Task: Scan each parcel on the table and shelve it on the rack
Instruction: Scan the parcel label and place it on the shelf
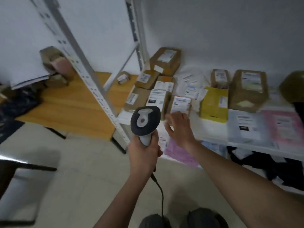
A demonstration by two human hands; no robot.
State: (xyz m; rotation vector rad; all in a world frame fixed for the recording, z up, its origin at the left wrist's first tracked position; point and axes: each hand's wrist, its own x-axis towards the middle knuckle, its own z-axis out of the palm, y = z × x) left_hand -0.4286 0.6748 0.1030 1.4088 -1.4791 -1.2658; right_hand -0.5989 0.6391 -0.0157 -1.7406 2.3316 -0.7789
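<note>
Both bare forearms rise from the bottom of the frame toward its centre. The left hand (144, 152) is fisted upright at centre, thumb side up. The right hand (178, 127), just right of it, reaches forward palm down, fingers loosely curled, thumb spread leftward

From my remote seat, all I get of the person is two bare forearms reaching up from the bottom of the head view, with no sleeves reaching the wrists or elbows. The left hand (144, 153) and right hand (180, 129) carry no gloves, rings, watch or bands that I can make out; the picture is soft with motion blur. At the bottom edge I see two rounded dark grey shoe toes (184, 218), side by side. Nothing more of the clothing shows.
</note>
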